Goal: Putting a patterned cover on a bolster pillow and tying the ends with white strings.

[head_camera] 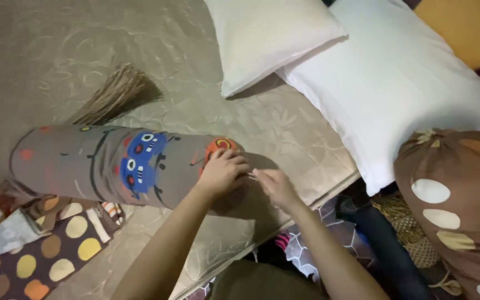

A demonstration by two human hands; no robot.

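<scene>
A long grey bolster pillow (101, 164) with blue and orange cartoon prints lies across the beige mattress (284, 133). My left hand (222, 171) grips the bolster's right end, bunching the cover there. My right hand (274, 185) is just beside it, fingers pinched at something thin at that same end; what it pinches is too small to tell.
Two white pillows (395, 78) lie at the back right, a smaller one (265, 36) beside. A brown spotted bolster (456, 205) stands at the right. A broom of stiff fibres (119, 95) rests on the mattress. Brown dotted cloth (45, 250) lies at the lower left.
</scene>
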